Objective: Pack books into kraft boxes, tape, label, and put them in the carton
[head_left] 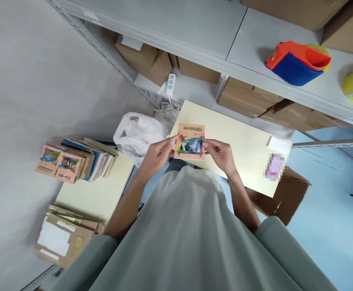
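A small pink book point(190, 130) with a colourful picture on its cover is held up in front of me, over the near edge of a pale yellow table point(240, 141). My left hand point(161, 155) grips its left edge between thumb and fingers. On the opposite edge, my right hand point(220, 153) pinches the book the same way. The cover faces me, with its title at the top. Both hands' fingertips behind the book are hidden.
Stacked books point(96, 159), two pink ones point(69, 166) among them, stand on a side table at left, beside cardboard mailers point(64, 238). A white plastic bag point(138, 135) lies between the tables. Shelves point(176, 32) hold boxes, a power strip point(171, 84) and tape dispensers point(297, 62). An opened carton point(291, 196) sits right.
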The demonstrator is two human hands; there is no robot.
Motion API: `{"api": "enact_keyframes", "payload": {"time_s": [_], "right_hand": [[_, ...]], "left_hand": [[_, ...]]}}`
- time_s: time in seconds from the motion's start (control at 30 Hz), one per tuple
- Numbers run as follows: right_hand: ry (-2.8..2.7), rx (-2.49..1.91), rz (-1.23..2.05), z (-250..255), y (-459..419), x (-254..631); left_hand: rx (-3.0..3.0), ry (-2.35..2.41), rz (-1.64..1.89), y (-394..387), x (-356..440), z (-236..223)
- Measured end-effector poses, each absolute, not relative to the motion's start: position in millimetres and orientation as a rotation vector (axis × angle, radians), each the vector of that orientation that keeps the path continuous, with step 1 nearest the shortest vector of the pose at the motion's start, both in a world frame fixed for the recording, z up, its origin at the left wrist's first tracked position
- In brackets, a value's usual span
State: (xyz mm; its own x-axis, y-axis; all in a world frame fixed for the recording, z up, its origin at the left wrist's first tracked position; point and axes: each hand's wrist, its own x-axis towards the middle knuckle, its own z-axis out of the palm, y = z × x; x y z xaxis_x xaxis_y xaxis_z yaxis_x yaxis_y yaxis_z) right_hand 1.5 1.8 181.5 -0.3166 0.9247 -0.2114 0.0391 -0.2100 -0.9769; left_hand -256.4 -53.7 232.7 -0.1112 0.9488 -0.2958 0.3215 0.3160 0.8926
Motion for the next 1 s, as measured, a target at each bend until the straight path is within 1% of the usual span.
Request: {"api": "enact_keyframes", "payload": {"time_s": [0.13, 0.23, 0.33, 0.43, 0.6, 0.73, 0.87, 1.0], "right_hand": [[-1.381, -1.307, 1.593, 132.8, 0.4, -8.0], [-1.396, -1.461, 1.614, 95.7, 5.0, -20.1], [-1.473, -1.638, 1.566, 69.8, 16.9, -33.0], [-1.545, -1.702, 1.474, 60.7, 35.1, -44.1], [-1.582, -1.626, 1.367, 69.4, 66.9, -58.9], [-1.674, -1.672, 1.317, 77.3, 76.0, -73.2], [-1.778, -1.698, 1.327, 80.6, 63.3, -91.4], [-1.791, -1.720, 1.358, 85.2, 43.1, -115.5]], "left_hand": [[1.092, 1.571, 0.812, -47.5, -260.5, 165.2], [1.019, 1.557, 0.717, -35.1, -264.5, 113.2], [1.071, 1.633, 0.580, -17.5, -267.8, 83.3], [1.188, 1.708, 0.528, 3.6, -272.0, 74.2], [1.327, 1.786, 0.678, 34.1, -289.6, 75.9], [1.504, 1.840, 0.679, 31.9, -323.6, 78.5], [1.625, 1.961, 0.518, -1.6, -382.1, 73.9], [1.560, 2.176, 0.190, -43.5, -456.2, 59.9]]}}
